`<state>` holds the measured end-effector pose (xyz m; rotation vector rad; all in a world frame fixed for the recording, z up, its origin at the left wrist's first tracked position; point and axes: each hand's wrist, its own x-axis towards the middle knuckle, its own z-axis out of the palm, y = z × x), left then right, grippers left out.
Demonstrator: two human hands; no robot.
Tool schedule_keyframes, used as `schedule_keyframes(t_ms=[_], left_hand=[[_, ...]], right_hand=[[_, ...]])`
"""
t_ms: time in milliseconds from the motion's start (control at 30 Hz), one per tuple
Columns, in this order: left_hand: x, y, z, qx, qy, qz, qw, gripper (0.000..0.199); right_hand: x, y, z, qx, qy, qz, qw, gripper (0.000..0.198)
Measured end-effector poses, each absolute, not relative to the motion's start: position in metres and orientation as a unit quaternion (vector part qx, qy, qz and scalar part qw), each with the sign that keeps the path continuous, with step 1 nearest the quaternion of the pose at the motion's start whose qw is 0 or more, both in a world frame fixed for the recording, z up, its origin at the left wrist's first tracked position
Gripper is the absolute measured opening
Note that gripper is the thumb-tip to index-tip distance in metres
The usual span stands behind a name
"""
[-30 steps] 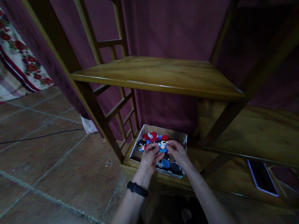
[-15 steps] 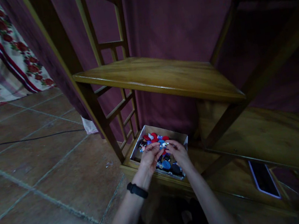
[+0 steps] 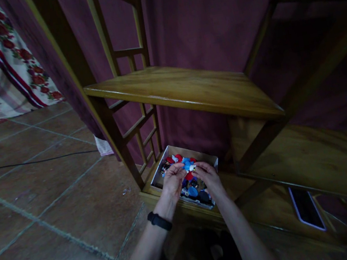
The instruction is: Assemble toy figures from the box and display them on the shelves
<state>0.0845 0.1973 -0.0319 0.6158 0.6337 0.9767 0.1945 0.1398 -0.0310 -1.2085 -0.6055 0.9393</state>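
Over my feed I am seeing a flat yellow-brown wooden shelf board [image 3: 180,90] gleaming under glossy varnish, a maroon cloth curtain [image 3: 208,20] hanging matt, large brown floor tiles [image 3: 87,212] giving a soft sheen, and an open white-rimmed box [image 3: 205,157] looking like matt cardboard.

Pieces [image 3: 193,191] in box [image 3: 208,158] on lower board [image 3: 264,209]; phone [image 3: 307,208] farther right.

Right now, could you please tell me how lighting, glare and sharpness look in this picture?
Head view: dim overall, darkest toward the upper right; head view: pale glare on the tiled floor at lower left; head view: the blue-and-white piece between the left hand and right hand lacks fine detail.
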Motion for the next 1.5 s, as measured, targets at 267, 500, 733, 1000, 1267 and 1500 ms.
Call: schedule_keyframes(t_ms=[267, 500, 733, 1000, 1267, 1500], left_hand=[[0.085, 0.196, -0.031, 0.317, 0.290, 0.476, 0.767, 0.025], [0.085, 0.196, -0.031, 0.298, 0.331, 0.441, 0.779, 0.020], [0.084, 0.196, -0.037, 0.327, 0.369, 0.384, 0.781, 0.016], [0.085, 0.195, -0.040, 0.353, 0.391, 0.357, 0.772, 0.018], [0.082, 0.195, -0.038, 0.347, 0.417, 0.324, 0.776, 0.014], [0.079, 0.195, -0.035, 0.281, 0.433, 0.287, 0.807, 0.009]], right_hand=[[0.195, 0.138, -0.030, -0.556, -0.274, 0.423, 0.661, 0.029], [0.201, 0.142, -0.039, -0.619, -0.312, 0.360, 0.624, 0.025], [0.205, 0.143, -0.045, -0.664, -0.311, 0.316, 0.602, 0.023], [0.206, 0.144, -0.047, -0.663, -0.316, 0.323, 0.597, 0.021], [0.209, 0.145, -0.051, -0.670, -0.352, 0.307, 0.577, 0.021], [0.212, 0.147, -0.055, -0.684, -0.384, 0.285, 0.552, 0.027]])
